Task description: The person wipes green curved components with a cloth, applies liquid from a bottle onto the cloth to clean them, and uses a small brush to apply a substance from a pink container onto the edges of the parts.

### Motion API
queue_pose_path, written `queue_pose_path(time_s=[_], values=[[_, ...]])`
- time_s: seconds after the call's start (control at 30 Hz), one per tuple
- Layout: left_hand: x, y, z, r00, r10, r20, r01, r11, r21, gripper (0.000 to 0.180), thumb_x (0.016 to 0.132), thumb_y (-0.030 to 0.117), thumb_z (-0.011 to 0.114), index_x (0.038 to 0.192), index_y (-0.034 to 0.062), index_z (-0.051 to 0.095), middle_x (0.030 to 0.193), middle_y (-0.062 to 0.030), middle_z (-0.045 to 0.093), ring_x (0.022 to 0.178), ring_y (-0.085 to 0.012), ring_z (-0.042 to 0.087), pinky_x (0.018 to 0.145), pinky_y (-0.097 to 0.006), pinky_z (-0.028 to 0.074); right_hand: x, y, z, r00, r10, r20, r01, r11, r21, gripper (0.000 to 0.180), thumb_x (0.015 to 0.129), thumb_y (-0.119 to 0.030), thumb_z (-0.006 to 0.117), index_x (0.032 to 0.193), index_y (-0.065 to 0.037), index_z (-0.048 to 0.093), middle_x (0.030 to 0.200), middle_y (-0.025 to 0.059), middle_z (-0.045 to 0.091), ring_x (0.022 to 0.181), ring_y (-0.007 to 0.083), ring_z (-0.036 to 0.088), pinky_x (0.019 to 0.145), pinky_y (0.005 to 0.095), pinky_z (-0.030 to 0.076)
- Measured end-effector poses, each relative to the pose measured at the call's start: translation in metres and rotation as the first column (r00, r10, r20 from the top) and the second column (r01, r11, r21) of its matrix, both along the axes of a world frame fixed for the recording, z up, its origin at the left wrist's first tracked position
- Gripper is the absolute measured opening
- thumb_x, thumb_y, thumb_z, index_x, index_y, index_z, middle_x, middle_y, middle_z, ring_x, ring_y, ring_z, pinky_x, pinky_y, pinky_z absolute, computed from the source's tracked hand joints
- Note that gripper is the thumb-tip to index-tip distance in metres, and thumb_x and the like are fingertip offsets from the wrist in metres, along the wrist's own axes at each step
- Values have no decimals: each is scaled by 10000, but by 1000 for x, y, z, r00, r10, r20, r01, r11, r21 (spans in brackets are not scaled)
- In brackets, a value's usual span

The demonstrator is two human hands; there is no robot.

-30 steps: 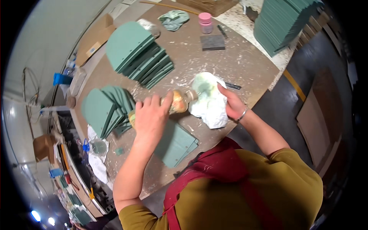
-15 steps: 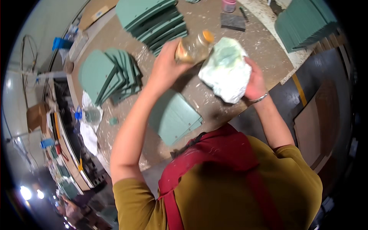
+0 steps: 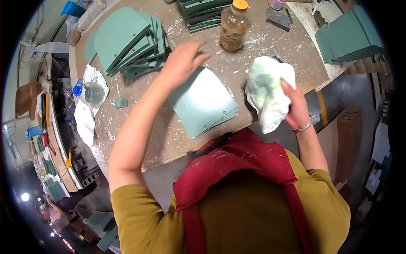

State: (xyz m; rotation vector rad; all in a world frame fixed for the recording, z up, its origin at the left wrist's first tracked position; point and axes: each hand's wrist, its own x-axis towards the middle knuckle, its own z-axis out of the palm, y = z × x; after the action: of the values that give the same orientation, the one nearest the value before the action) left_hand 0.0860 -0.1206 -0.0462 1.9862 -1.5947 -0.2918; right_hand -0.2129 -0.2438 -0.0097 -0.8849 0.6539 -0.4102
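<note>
My right hand (image 3: pixel 298 108) grips a crumpled white cloth (image 3: pixel 270 95) with a green-stained patch on its upper side. Nothing is in my left hand (image 3: pixel 185 63); its fingers are apart above the far left corner of two stacked green panels (image 3: pixel 205 103). These flat, shiny panels lie near the table's front edge. Beyond my left hand, slightly right, a clear bottle (image 3: pixel 235 27) with an orange cap stands upright, with liquid inside. A leaning pile of rounded green panels (image 3: pixel 127 40) is left of my left hand.
On the brown, paint-flecked table (image 3: pixel 148 148), a blue-capped jug (image 3: pixel 93 92) rests on a white rag at left. More green panels (image 3: pixel 205 15) are stacked at the back. A dark grey block (image 3: pixel 278 20) lies far right, before another green panel stack (image 3: pixel 349 36). A person (image 3: pixel 55 213) is at lower left.
My left hand has set the bottle upright on the table, let go of it and drawn back left. The cloth in my right hand has moved right and slightly nearer.
</note>
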Motion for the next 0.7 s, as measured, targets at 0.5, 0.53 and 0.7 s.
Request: queue_pose_path(time_s=[0.5, 0.53, 0.7], values=[[-10, 44, -45, 989, 77, 124, -84, 995, 48, 310, 946, 336, 503, 1112, 115, 643, 1120, -121, 649, 1165, -351, 524, 945, -506, 386, 86, 86, -61, 878, -281, -388, -442, -159, -883, 247, 668, -50, 632, 899, -51, 544, 912, 133, 544, 834, 321, 566, 692, 426, 484], [-12, 45, -47, 986, 73, 151, -80, 996, 37, 309, 947, 340, 501, 1112, 122, 644, 1121, -114, 650, 1182, -348, 513, 953, -518, 370, 88, 88, -59, 883, -298, -362, -427, -196, -883, 221, 677, -49, 620, 887, -42, 550, 908, 142, 546, 826, 322, 570, 676, 432, 486], [-7, 46, -54, 971, 64, 230, -63, 998, -12, 309, 951, 353, 496, 1117, 141, 648, 1114, -104, 657, 1209, -344, 497, 971, -531, 345, 60, 171, -54, 920, 4, -392, -383, -205, -901, 218, 685, -31, 606, 897, -27, 553, 929, 161, 550, 845, 330, 575, 716, 411, 499]])
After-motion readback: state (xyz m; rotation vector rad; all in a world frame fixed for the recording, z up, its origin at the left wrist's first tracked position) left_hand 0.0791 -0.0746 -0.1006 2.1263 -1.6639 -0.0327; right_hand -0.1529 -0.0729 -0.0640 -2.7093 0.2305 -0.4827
